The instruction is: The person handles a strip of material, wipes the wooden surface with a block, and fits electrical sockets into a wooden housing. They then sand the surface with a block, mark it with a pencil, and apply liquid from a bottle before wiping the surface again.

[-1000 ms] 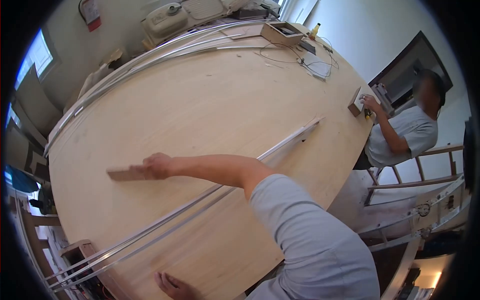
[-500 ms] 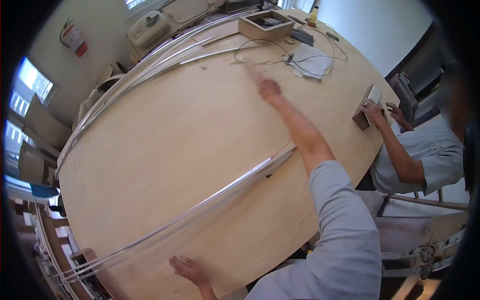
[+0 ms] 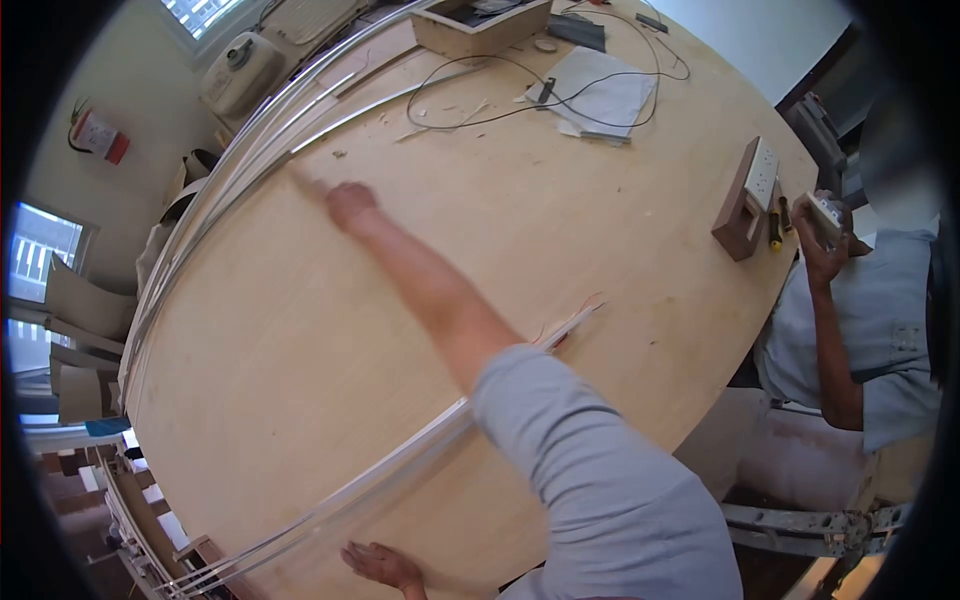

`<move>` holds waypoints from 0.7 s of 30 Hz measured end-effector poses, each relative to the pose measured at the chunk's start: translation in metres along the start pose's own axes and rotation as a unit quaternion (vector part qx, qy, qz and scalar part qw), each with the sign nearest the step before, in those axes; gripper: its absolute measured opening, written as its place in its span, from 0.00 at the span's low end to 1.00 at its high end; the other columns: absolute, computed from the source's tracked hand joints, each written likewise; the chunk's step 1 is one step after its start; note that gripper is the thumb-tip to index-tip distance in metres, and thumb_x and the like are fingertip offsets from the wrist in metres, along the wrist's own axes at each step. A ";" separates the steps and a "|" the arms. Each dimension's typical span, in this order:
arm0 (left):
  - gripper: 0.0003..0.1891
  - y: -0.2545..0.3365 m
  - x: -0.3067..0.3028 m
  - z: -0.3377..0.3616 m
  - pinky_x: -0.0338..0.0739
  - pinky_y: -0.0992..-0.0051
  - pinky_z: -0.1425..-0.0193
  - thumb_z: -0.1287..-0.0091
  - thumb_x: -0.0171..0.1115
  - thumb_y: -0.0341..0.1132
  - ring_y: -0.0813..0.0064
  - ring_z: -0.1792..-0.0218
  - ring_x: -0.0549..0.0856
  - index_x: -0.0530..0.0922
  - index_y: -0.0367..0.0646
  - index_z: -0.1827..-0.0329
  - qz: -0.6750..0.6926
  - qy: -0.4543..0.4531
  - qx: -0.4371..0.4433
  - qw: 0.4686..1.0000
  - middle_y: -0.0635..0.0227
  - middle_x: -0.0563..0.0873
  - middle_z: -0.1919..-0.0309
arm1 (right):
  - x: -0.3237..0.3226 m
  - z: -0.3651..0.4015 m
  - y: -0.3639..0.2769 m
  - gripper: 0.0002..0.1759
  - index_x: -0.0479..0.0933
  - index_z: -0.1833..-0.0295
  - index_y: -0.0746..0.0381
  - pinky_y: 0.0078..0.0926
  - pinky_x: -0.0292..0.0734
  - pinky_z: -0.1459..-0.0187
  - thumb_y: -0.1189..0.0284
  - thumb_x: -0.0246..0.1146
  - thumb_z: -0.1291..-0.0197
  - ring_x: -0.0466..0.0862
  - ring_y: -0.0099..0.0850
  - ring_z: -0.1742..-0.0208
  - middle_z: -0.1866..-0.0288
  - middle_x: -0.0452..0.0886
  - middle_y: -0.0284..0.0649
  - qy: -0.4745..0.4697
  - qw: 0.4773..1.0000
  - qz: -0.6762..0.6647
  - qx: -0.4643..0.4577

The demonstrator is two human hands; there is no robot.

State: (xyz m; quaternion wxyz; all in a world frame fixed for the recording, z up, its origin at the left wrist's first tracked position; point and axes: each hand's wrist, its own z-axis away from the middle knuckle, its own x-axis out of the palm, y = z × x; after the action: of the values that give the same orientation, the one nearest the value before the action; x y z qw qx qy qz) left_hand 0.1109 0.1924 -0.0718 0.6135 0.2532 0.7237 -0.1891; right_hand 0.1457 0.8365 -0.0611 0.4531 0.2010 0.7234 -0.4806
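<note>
My right hand (image 3: 352, 206) reaches across the large pale wooden tabletop (image 3: 300, 330), low over its far left part. The fingers look curled. A blurred, tan, elongated shape (image 3: 308, 182) sticks out beyond them; motion smear hides what it is. My left hand (image 3: 385, 567) lies open and flat near the front edge, fingers stretched to the left, holding nothing. Just beyond it, a long thin light strip (image 3: 400, 455) runs diagonally over the table, with fine wires (image 3: 590, 304) at its right end. My right sleeve covers part of the strip.
Long metal strips (image 3: 215, 195) curve along the far left edge. At the back are a wooden box (image 3: 480, 32), a looped cable (image 3: 425, 85) and white paper (image 3: 600, 85). On the right, a wooden block with sockets (image 3: 740, 205) and screwdrivers (image 3: 775, 228) lie near a co-worker's hands (image 3: 825, 250).
My right hand has swept left across the tabletop. My left hand stays low over the front. The co-worker has let go of the socket block and now holds a small pale piece. The view has shifted.
</note>
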 end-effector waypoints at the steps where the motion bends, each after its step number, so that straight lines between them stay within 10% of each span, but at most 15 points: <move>1: 0.23 0.004 0.000 -0.001 0.51 0.56 0.29 0.27 0.43 0.41 0.56 0.30 0.60 0.63 0.34 0.34 -0.013 0.000 0.007 1.000 0.51 0.63 0.33 | -0.011 0.006 0.041 0.23 0.70 0.40 0.56 0.40 0.78 0.57 0.73 0.51 0.43 0.83 0.42 0.57 0.58 0.82 0.45 0.024 0.999 0.017 0.029; 4: 0.23 0.003 -0.001 -0.001 0.54 0.58 0.30 0.27 0.42 0.41 0.56 0.31 0.60 0.64 0.35 0.34 -0.042 0.004 0.023 0.999 0.52 0.65 0.34 | -0.089 0.052 0.155 0.18 0.79 0.54 0.58 0.41 0.78 0.55 0.60 0.54 0.43 0.82 0.44 0.58 0.62 0.83 0.47 0.045 0.988 0.016 0.147; 6: 0.23 0.002 -0.002 -0.001 0.54 0.58 0.30 0.27 0.42 0.41 0.56 0.31 0.60 0.64 0.35 0.35 -0.044 0.002 0.026 0.999 0.51 0.65 0.34 | -0.140 0.085 0.224 0.25 0.68 0.37 0.49 0.45 0.76 0.54 0.55 0.50 0.39 0.82 0.46 0.58 0.58 0.83 0.47 0.067 0.985 0.088 0.129; 13: 0.24 0.004 -0.008 0.002 0.52 0.55 0.30 0.27 0.41 0.42 0.57 0.30 0.59 0.63 0.36 0.33 -0.026 0.006 0.022 0.999 0.52 0.64 0.33 | -0.256 0.179 0.355 0.13 0.77 0.54 0.57 0.43 0.78 0.54 0.64 0.56 0.40 0.83 0.46 0.57 0.61 0.83 0.51 0.180 0.909 0.227 0.299; 16: 0.24 0.000 -0.005 0.002 0.56 0.52 0.33 0.27 0.41 0.42 0.55 0.32 0.62 0.64 0.36 0.35 -0.079 0.022 0.047 0.996 0.51 0.66 0.35 | -0.270 0.193 0.375 0.20 0.71 0.40 0.55 0.43 0.79 0.55 0.74 0.49 0.38 0.83 0.43 0.55 0.56 0.82 0.50 0.111 0.910 0.249 0.312; 19: 0.24 -0.014 0.014 0.004 0.65 0.48 0.40 0.28 0.44 0.43 0.50 0.36 0.68 0.68 0.34 0.37 -0.172 0.104 0.113 0.973 0.48 0.71 0.39 | -0.214 0.210 0.302 0.39 0.52 0.27 0.41 0.37 0.80 0.62 0.79 0.48 0.44 0.84 0.40 0.61 0.46 0.79 0.43 0.151 0.981 0.115 0.049; 20: 0.25 -0.025 0.027 0.004 0.65 0.46 0.40 0.29 0.44 0.43 0.51 0.35 0.67 0.66 0.35 0.36 -0.183 0.113 0.126 0.968 0.48 0.70 0.38 | -0.229 0.234 0.201 0.40 0.46 0.26 0.36 0.35 0.79 0.57 0.77 0.45 0.42 0.82 0.38 0.54 0.38 0.74 0.41 0.030 0.997 0.023 0.062; 21: 0.26 -0.031 0.032 0.005 0.64 0.45 0.41 0.29 0.44 0.44 0.51 0.35 0.67 0.65 0.35 0.35 -0.197 0.124 0.138 0.963 0.49 0.69 0.37 | -0.215 0.253 0.150 0.37 0.41 0.26 0.33 0.32 0.77 0.52 0.71 0.42 0.37 0.79 0.35 0.47 0.33 0.68 0.41 0.099 0.984 -0.064 -0.131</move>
State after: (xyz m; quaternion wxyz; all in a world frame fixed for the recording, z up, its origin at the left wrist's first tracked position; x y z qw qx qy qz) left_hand 0.0926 0.1695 -0.1056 0.4289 0.2099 0.7962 -0.3714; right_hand 0.4803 0.7141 0.0119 0.3703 0.1399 0.8325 -0.3875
